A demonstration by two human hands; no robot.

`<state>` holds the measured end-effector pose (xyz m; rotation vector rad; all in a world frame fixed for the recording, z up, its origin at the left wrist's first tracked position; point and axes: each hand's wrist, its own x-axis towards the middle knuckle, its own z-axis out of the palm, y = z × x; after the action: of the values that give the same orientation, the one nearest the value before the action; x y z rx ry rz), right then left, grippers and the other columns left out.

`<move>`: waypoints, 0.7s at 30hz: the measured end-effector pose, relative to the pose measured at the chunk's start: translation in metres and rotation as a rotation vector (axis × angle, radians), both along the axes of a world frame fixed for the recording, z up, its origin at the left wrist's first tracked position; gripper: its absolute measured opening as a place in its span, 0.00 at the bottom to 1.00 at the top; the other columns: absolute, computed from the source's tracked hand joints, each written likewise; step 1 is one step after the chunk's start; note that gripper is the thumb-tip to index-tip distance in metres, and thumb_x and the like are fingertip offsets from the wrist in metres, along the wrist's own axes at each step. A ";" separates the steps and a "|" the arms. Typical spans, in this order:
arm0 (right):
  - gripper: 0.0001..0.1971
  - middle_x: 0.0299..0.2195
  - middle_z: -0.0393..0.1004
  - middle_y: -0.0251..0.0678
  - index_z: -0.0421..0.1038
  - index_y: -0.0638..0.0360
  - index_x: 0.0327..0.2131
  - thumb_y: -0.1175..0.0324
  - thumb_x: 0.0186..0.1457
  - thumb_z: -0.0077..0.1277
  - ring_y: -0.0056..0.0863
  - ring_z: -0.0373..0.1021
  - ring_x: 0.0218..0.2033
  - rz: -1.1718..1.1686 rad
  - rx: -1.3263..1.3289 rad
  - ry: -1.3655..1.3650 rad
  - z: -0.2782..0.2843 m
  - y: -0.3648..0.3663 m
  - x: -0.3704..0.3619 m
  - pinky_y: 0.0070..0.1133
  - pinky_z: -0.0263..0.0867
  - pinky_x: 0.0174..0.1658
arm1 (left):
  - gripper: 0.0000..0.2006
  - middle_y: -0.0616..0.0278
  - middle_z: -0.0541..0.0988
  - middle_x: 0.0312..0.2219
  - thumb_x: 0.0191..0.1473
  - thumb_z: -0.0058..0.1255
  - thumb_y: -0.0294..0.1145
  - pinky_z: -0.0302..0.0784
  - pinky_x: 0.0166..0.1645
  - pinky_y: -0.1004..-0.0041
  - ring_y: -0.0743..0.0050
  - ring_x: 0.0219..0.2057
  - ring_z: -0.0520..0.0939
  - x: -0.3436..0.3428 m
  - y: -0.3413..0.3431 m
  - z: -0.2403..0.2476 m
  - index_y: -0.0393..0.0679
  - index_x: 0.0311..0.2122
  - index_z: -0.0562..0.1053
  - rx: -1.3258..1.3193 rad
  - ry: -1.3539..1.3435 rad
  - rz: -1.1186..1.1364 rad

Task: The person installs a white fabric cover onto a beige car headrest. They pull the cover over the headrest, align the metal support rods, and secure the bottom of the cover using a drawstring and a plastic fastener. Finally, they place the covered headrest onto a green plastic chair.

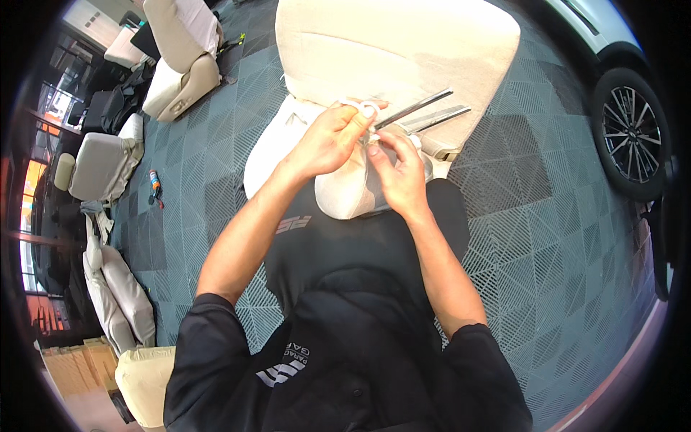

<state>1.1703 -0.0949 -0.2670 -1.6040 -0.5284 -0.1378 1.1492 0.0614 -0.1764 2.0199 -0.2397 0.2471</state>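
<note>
A beige fabric headrest (344, 193) rests on my lap, its two shiny metal posts (425, 105) pointing away to the upper right. My left hand (332, 137) is closed at the headrest's far left side, pinching a white curved strip (369, 106) that forms a small loop at the fingertips. Over the post side of the headrest, my right hand (403, 175) has thumb and fingers drawn together beside a small pale bit near the post base. What exactly those fingers grip is too small to tell. Directly beyond my hands stands a beige car seat (389, 47).
On the patterned grey tile floor (533, 266), an orange and blue bottle (155, 186) lies to the left. Several removed seats, including a beige one (180, 72), stand along the left. A cardboard box (72, 371) is at lower left. A car wheel (633, 137) stands at right.
</note>
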 end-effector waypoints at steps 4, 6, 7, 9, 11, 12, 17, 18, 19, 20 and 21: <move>0.14 0.36 0.74 0.41 0.75 0.64 0.40 0.62 0.57 0.57 0.37 0.69 0.42 0.045 -0.128 -0.122 0.005 0.004 0.016 0.30 0.64 0.46 | 0.20 0.44 0.78 0.26 0.66 0.42 0.40 0.71 0.35 0.66 0.56 0.25 0.76 -0.001 0.013 0.028 0.31 0.28 0.72 0.581 0.165 0.023; 0.13 0.33 0.73 0.40 0.74 0.63 0.38 0.63 0.57 0.56 0.35 0.69 0.39 0.081 -0.151 -0.163 0.002 0.005 0.024 0.29 0.64 0.43 | 0.18 0.42 0.76 0.23 0.65 0.44 0.38 0.72 0.34 0.65 0.51 0.25 0.76 0.002 0.024 0.029 0.32 0.29 0.74 0.770 0.073 0.038; 0.12 0.32 0.73 0.39 0.74 0.63 0.37 0.63 0.58 0.55 0.34 0.68 0.37 0.088 -0.105 -0.173 0.000 0.006 0.026 0.29 0.64 0.41 | 0.19 0.45 0.76 0.23 0.65 0.44 0.39 0.72 0.35 0.65 0.55 0.26 0.77 0.003 0.023 0.038 0.33 0.29 0.75 0.752 0.138 0.042; 0.11 0.29 0.72 0.37 0.74 0.63 0.36 0.63 0.59 0.54 0.30 0.67 0.33 0.087 -0.028 -0.115 -0.001 0.007 0.031 0.27 0.63 0.39 | 0.19 0.52 0.77 0.22 0.64 0.45 0.42 0.73 0.34 0.66 0.61 0.26 0.77 0.008 0.025 0.038 0.34 0.31 0.77 0.580 0.149 -0.018; 0.11 0.26 0.70 0.35 0.73 0.63 0.35 0.64 0.60 0.53 0.25 0.66 0.30 0.077 0.044 0.027 0.001 0.011 0.032 0.24 0.63 0.36 | 0.21 0.60 0.78 0.21 0.64 0.45 0.46 0.73 0.34 0.67 0.68 0.25 0.77 0.009 0.027 0.026 0.36 0.33 0.79 0.277 0.056 -0.139; 0.10 0.26 0.70 0.32 0.74 0.62 0.35 0.64 0.61 0.52 0.22 0.65 0.30 0.110 0.098 0.147 0.001 0.014 0.035 0.22 0.63 0.37 | 0.22 0.63 0.77 0.20 0.64 0.45 0.48 0.73 0.33 0.69 0.71 0.25 0.77 0.010 0.029 0.024 0.37 0.33 0.79 0.285 0.069 -0.136; 0.07 0.28 0.72 0.27 0.74 0.61 0.37 0.70 0.62 0.47 0.14 0.65 0.31 0.071 0.399 0.583 -0.008 0.032 0.046 0.18 0.62 0.37 | 0.20 0.63 0.76 0.17 0.62 0.50 0.47 0.71 0.28 0.75 0.79 0.21 0.75 0.023 0.021 0.027 0.37 0.33 0.80 0.016 0.330 -0.224; 0.08 0.26 0.71 0.27 0.74 0.62 0.34 0.68 0.62 0.49 0.15 0.64 0.29 0.063 0.298 0.522 -0.009 0.034 0.044 0.18 0.62 0.35 | 0.20 0.64 0.75 0.16 0.62 0.50 0.47 0.70 0.27 0.77 0.81 0.21 0.74 0.024 0.018 0.028 0.37 0.34 0.80 -0.005 0.347 -0.217; 0.10 0.23 0.70 0.27 0.74 0.63 0.32 0.66 0.62 0.50 0.15 0.64 0.26 0.057 0.200 0.458 -0.008 0.036 0.040 0.18 0.62 0.33 | 0.20 0.65 0.75 0.16 0.62 0.50 0.47 0.69 0.27 0.78 0.82 0.21 0.74 0.025 0.016 0.031 0.37 0.36 0.80 -0.023 0.363 -0.207; 0.12 0.21 0.69 0.27 0.74 0.63 0.29 0.64 0.62 0.51 0.15 0.63 0.24 0.052 0.101 0.396 -0.007 0.036 0.038 0.18 0.62 0.30 | 0.20 0.66 0.74 0.15 0.63 0.49 0.48 0.69 0.27 0.80 0.83 0.21 0.74 0.026 0.014 0.034 0.37 0.37 0.80 -0.041 0.378 -0.196; 0.11 0.22 0.71 0.27 0.75 0.63 0.29 0.65 0.60 0.52 0.14 0.64 0.24 0.099 0.120 0.416 -0.007 0.034 0.038 0.18 0.62 0.30 | 0.21 0.66 0.75 0.17 0.63 0.48 0.48 0.69 0.28 0.79 0.83 0.21 0.74 0.031 0.015 0.034 0.37 0.39 0.79 -0.002 0.405 -0.195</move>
<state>1.2080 -0.0607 -0.2742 -1.4343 -0.2684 0.2313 1.1802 0.0759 -0.1423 1.9789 -0.1768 -0.2827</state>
